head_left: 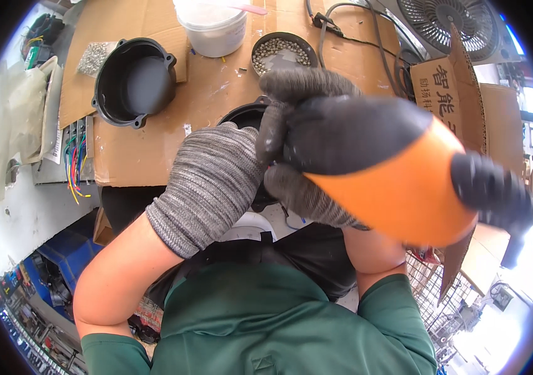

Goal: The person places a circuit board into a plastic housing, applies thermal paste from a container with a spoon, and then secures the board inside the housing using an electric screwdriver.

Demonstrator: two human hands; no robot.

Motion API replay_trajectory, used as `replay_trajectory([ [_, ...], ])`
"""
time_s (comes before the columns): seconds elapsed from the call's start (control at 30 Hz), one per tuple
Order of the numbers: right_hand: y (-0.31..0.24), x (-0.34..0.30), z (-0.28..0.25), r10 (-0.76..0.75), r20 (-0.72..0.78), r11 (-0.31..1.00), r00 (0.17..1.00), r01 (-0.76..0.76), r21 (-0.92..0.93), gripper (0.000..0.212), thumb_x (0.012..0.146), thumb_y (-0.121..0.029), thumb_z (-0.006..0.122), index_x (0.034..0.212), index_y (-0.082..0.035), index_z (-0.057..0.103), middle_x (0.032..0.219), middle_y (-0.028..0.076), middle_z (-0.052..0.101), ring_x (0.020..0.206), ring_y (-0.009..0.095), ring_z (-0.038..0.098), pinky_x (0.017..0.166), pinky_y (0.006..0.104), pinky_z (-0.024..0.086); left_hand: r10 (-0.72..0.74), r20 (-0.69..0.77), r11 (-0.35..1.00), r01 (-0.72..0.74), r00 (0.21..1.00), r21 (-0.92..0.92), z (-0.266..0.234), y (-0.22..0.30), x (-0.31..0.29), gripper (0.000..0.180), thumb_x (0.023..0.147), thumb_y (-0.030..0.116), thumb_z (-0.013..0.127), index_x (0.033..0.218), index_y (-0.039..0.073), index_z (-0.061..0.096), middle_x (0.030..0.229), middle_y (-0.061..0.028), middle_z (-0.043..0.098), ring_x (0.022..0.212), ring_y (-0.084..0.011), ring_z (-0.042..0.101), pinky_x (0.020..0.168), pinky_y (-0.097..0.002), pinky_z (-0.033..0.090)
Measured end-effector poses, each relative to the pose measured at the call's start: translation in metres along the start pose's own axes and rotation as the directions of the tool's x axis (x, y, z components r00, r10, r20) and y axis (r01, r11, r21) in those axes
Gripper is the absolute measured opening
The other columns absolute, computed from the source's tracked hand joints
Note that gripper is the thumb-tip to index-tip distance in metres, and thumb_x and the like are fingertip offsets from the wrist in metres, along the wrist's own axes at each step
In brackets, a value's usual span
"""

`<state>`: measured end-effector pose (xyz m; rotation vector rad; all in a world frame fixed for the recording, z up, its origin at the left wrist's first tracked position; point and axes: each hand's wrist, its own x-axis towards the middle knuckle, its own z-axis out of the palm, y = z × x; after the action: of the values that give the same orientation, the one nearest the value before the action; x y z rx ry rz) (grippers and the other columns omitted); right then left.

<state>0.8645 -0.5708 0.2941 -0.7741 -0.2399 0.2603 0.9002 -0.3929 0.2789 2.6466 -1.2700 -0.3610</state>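
Observation:
My right hand [307,119], in a grey knit glove, is wrapped round an orange-and-black power tool [397,181]. The tool's ribbed black cord sleeve [491,190] sticks out to the right, blurred, and its working end is hidden by my fingers. Beneath both hands is a black round housing [241,115], mostly covered, with its far rim and a lug showing. My left hand [213,169], gloved alike, is closed with its fingertips curled down at this housing, next to the tool's front.
Another black round housing [135,84] lies at the left on the cardboard-covered table [129,156], beside a bag of small parts [96,57]. A white tub [213,31] and a round dish of small screws [284,53] stand at the back. Cables [366,31], a fan [450,22] and a carton [447,87] sit at the right.

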Motion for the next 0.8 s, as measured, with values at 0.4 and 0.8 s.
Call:
replay_trajectory([
  [0.4, 0.016, -0.005, -0.018, -0.266, -0.095, 0.772, 0.959, 0.154, -0.617, 0.067, 0.078, 0.001, 0.084, 0.137, 0.000, 0.051, 0.094, 0.006, 0.062, 0.086, 0.014, 0.061, 0.074, 0.0266, 0.054, -0.129, 0.081, 0.991, 0.124, 0.988, 0.056, 0.003, 0.004, 0.006, 0.046, 0.068, 0.029, 0.086, 0.107, 0.008, 0.073, 0.089, -0.0112, 0.071, 0.089, -0.0307, 0.071, 0.074, -0.0423, 0.057],
  [0.8, 0.017, -0.006, -0.025, -0.295, -0.062, 0.697, 0.954, 0.170, -0.697, 0.064, 0.077, 0.001, 0.076, 0.136, -0.001, 0.052, 0.109, 0.008, 0.063, 0.099, 0.017, 0.062, 0.087, 0.0312, 0.054, -0.086, 0.136, 0.996, 0.084, 0.987, 0.017, -0.006, 0.007, 0.007, 0.039, 0.062, 0.017, 0.085, 0.100, 0.020, 0.076, 0.090, -0.0081, 0.072, 0.080, -0.0308, 0.069, 0.068, -0.0407, 0.056],
])
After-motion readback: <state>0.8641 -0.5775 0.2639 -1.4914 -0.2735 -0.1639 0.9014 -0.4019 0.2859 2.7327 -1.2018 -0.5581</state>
